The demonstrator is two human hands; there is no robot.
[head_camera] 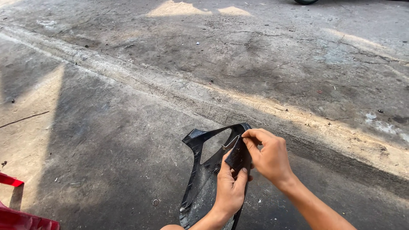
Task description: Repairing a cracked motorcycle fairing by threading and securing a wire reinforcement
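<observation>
The left hand [230, 187] grips a curved black plastic panel with a large cut-out [204, 170] from below, fingers closed around its edge. The right hand [268, 155] pinches its top rim. Cracked grey concrete floor [128, 106] lies beneath; a red plastic piece [17, 215] sits well apart.

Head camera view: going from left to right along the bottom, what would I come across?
Red plastic thing at the corner → small metal ring on the concrete → black plastic panel → left hand gripping it → right hand pinching its top edge.
</observation>
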